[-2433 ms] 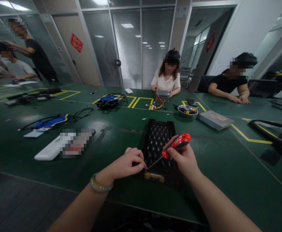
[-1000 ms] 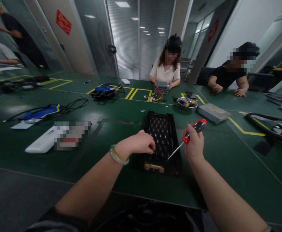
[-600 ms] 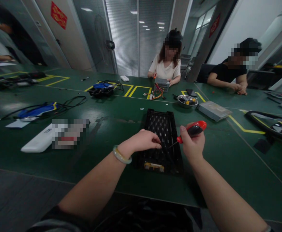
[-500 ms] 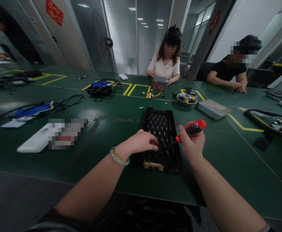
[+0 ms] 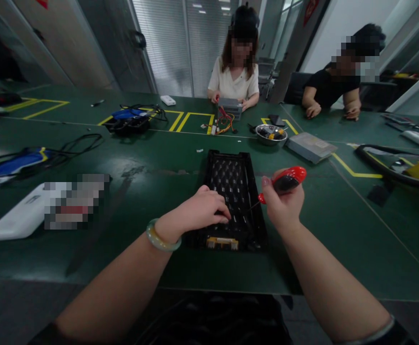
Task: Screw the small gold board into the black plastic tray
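A black rectangular panel with a patterned, ribbed inner face (image 5: 227, 177) lies on the green table in front of me. At its near end sits a small yellowish circuit board with connectors (image 5: 222, 243). My right hand (image 5: 284, 203) grips a red and black screwdriver (image 5: 288, 181) by its handle, the thin shaft pointing left and down over the panel. My left hand (image 5: 204, 208), with a bangle (image 5: 162, 239) on the wrist, reaches over the panel's left edge. Its fingers are curled together close to the panel's face; what they pinch, if anything, is hidden.
Across the table a person (image 5: 233, 72) handles a grey metal box (image 5: 231, 106). Another person (image 5: 334, 86) sits to the right. A metal bowl (image 5: 271, 140), a grey flat box (image 5: 311, 147), a white device (image 5: 22, 215) and blue cabled items (image 5: 15, 163) lie about.
My view has shifted, so the surroundings appear further left and higher. The screwdriver stays in my right hand over the panel. The person on the right has moved their hands apart.
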{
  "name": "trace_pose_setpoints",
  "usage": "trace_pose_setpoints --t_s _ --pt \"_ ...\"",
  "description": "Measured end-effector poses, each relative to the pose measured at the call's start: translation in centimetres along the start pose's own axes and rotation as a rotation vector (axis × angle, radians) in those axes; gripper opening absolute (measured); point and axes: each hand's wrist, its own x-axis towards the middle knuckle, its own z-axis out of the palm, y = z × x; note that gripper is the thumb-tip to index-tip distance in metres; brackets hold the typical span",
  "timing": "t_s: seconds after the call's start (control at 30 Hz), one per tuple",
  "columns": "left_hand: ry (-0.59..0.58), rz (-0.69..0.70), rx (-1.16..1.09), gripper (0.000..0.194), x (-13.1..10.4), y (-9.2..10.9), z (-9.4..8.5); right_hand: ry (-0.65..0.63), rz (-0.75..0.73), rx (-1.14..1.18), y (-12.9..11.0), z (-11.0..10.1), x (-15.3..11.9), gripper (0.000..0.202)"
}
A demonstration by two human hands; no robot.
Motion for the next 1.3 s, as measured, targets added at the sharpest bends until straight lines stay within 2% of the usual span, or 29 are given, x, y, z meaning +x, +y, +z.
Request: trace_pose_setpoints --t_s 0.37,0.53,0.7,1.1,1.3 --pt "0.000 0.039 0.004 0.014 0.3 0.0 0.2 0.004 0.012 -0.024 0.2 0.0 0.1 0.027" --pt "0.014 0.048 -0.111 0.012 0.3 1.2 -0.5 0.013 0.010 -0.026 0.3 0.0 0.1 0.025" --pt "-0.050 0.128 -0.225 0.011 0.2 2.5 -0.5 0.008 0.018 -0.042 0.4 -0.1 0.2 0.025" --pt "-0.062 0.240 -0.119 0.013 0.3 2.5 -0.3 0.006 0.012 -0.049 0.7 -0.1 0.1 0.025" --pt "-0.071 0.238 -0.107 0.014 0.3 2.5 -0.3 0.008 0.009 -0.002 0.7 0.1 0.0 0.025"
